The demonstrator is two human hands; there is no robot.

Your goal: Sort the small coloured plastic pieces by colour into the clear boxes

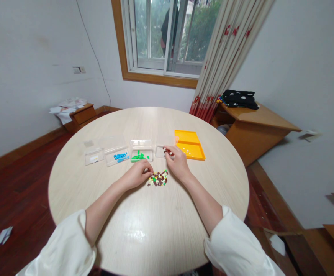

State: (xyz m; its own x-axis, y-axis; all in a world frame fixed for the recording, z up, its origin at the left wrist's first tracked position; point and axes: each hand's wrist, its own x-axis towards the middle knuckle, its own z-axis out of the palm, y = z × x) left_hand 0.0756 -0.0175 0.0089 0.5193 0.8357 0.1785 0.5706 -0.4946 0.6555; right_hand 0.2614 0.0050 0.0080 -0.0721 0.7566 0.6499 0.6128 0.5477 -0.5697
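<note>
Head view: blue plastic bits (121,156), green bits (138,156), brown bits (164,148) sit boxed separately; mixed-colour pile (158,179) remains; left hand (139,173), right hand (177,162) curled, grips unclear.

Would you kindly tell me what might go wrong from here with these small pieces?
The mixed pile lies loose beside the left hand, so a careless brush could scatter it.

The right hand is at the clear box of brown pieces, right beside the open yellow box; a dropped piece might land among the white ones.

The box of green pieces stands open just beyond the left hand and might get nudged.
</note>
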